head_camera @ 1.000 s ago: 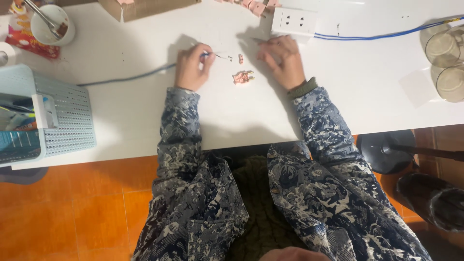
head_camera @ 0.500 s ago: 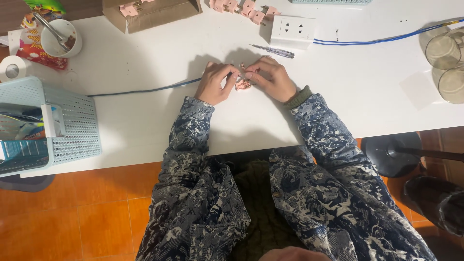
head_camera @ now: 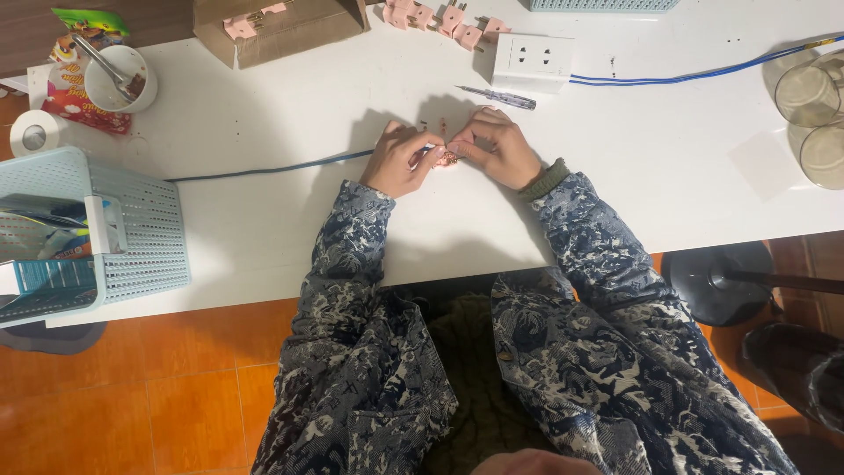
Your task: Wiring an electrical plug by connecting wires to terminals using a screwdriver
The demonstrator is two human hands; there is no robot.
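My left hand (head_camera: pixel 400 161) and my right hand (head_camera: pixel 497 148) meet over the white table (head_camera: pixel 290 105), fingertips together on a small pink plug part (head_camera: pixel 447 157). The end of a blue cable (head_camera: pixel 264 169) runs in from the left under my left hand's fingers. What exactly each fingertip pinches is too small to tell. A small screwdriver (head_camera: pixel 497 97) lies just beyond my hands, in front of a white socket block (head_camera: pixel 532 62).
Several pink plug parts (head_camera: pixel 444 18) and a cardboard box (head_camera: pixel 277 26) sit at the far edge. A light blue basket (head_camera: pixel 83 229) stands at left, a bowl with a spoon (head_camera: pixel 119 77) and tape roll (head_camera: pixel 33 134) behind it. Glass cups (head_camera: pixel 813 114) stand at right. A blue wire (head_camera: pixel 694 75) leaves the socket block.
My hands came together from apart and now hold the pink part between them. The camera view has shifted, so everything sits lower in the frame.
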